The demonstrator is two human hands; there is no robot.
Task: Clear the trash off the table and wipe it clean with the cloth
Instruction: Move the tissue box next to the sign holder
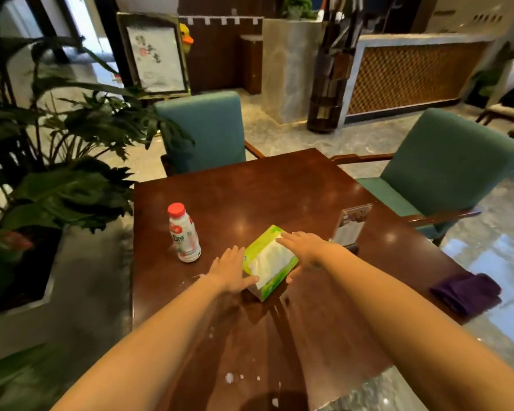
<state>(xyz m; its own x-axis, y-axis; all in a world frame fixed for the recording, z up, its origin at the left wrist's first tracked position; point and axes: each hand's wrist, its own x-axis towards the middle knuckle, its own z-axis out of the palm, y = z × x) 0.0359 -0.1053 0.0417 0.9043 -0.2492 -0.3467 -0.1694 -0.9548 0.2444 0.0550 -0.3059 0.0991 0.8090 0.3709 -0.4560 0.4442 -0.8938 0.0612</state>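
A green-and-white soft tissue pack (pixel 269 262) with white tissue showing at its top slot is flanked by both hands on the dark glossy wooden worktop (pixel 279 188). The left hand (pixel 230 269) is laid against the pack's left side, fingers flat and extended, thumb pressed to the near left corner; its grip is wide and not closed around anything. The right hand (pixel 304 247) is placed over the pack's far right edge, fingers spread across the top, with a fingertip seen below the pack's right end; the pack is held between the two palms, and whether it is lifted off the surface cannot be told. Just left of the left hand, a white plastic bottle with a red cap and a red-and-green label (pixel 183 232) is seen upright. Behind the right wrist, a clear acrylic card stand (pixel 350 225) is noted, apart from the pack. A folded purple cloth (pixel 466 293) is recorded at the worktop's right edge, well apart from both hands. Small white scraps (pixel 229 378) are scattered on the near part of the worktop between the forearms. Two teal upholstered chairs (pixel 208 132) are set at the far sides.
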